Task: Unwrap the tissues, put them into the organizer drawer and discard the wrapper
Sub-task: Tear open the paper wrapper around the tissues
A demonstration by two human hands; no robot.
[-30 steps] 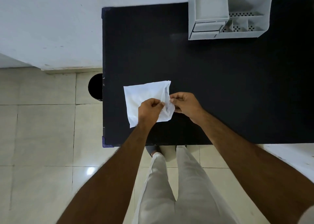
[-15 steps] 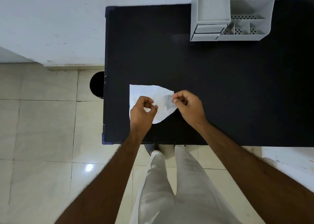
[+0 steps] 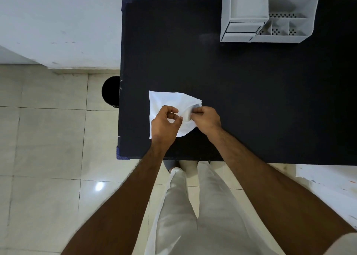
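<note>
The white tissue pack (image 3: 170, 102) lies flat on the black bench (image 3: 241, 92), near the bench's front-left corner, its left edge straight and its right side pulled into a rounded, creased shape. Both hands work at its right half. The left hand (image 3: 166, 124) sits over the lower middle of the pack with its fingers curled and thumb and forefinger pinched close together on the thin wrapping. The right hand (image 3: 206, 119) meets it from the right, its fingertips closed on a small translucent flap of wrapper at the pack's right edge. The two hands are just beside each other, almost touching. Well apart, at the bench's far edge, stands the grey organizer (image 3: 266, 15), its small drawer (image 3: 242, 27) facing the person and closed. On the tiled floor, just left of the bench, a dark round bin (image 3: 110, 91) is partly in view.
</note>
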